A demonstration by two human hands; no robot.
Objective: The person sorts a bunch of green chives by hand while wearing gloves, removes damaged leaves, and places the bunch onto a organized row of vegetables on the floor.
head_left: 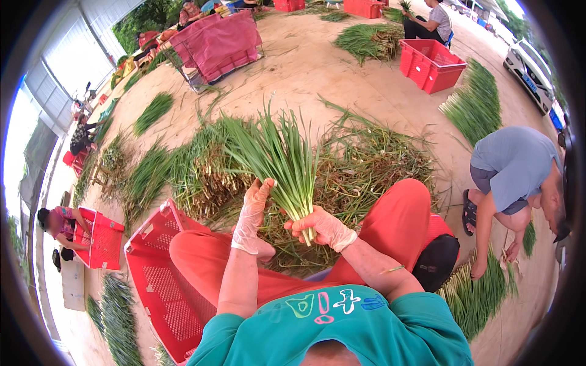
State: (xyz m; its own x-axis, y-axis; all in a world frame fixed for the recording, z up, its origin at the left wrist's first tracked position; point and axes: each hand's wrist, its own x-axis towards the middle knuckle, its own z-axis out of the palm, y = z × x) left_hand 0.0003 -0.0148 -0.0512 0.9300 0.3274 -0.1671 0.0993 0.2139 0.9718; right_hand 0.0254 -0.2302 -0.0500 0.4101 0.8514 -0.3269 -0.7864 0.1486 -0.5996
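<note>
I hold a bunch of green onions (pixel 278 158) upright between my knees, its leaves fanning away from me. My right hand (pixel 322 226), in a thin clear glove, is closed around the pale stalk ends at the bottom of the bunch. My left hand (pixel 251 213), also gloved, is raised with flat fingers touching the left side of the stalks. My red trouser legs (pixel 397 219) frame a heap of trimmed leaves and roots (pixel 360 171) on the ground just beyond the bunch.
A red plastic crate (pixel 162 274) lies by my left knee. A person in a grey shirt (pixel 516 165) bends over green onions (pixel 476 299) at my right. More crates (pixel 430 64), onion piles and seated people ring the concrete floor; a white car (pixel 531 67) stands far right.
</note>
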